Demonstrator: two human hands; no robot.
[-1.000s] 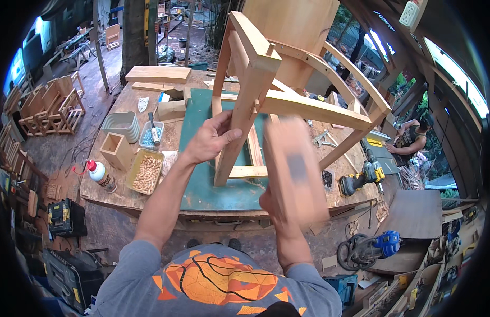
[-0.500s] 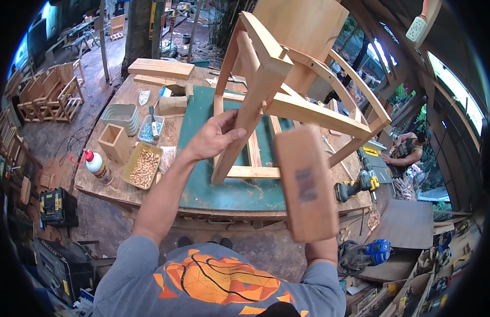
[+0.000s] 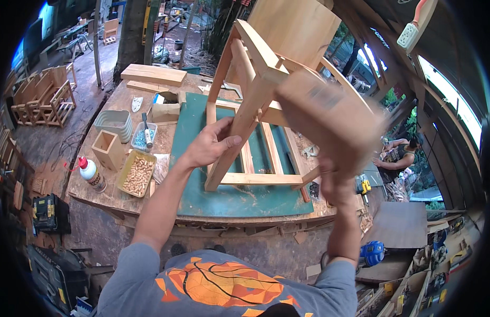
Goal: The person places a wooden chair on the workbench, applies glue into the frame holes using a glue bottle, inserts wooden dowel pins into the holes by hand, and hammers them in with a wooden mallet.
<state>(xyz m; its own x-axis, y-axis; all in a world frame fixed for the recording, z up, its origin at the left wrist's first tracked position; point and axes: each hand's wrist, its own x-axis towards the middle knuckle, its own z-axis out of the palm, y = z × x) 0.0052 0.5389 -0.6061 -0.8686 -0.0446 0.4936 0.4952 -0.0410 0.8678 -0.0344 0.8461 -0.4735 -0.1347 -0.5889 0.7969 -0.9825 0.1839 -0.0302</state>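
My left hand (image 3: 209,145) is wrapped round a leg of a pale wooden chair frame (image 3: 244,126), which stands tilted on a green board (image 3: 192,195). A dowel (image 3: 258,114) sticks out of that leg just above my fingers, and another dowel (image 3: 280,63) shows at the upper corner joint. On the right, my right hand (image 3: 333,182) grips a wooden mallet (image 3: 329,119) raised beside the frame. The mallet's block head is blurred by motion and hides part of the chair's right side.
Left on the workbench (image 3: 104,193) are a tray of dowels (image 3: 138,174), a glue bottle (image 3: 91,174), a wooden box (image 3: 108,150) and a tub of blue bits with a brush (image 3: 144,136). A cordless drill (image 3: 363,185) lies right. A co-worker (image 3: 399,158) is beyond.
The mallet has swung upward and to the right, its head now tilted near the chair's joint. My left hand keeps its hold on the leg. The view has shifted slightly.
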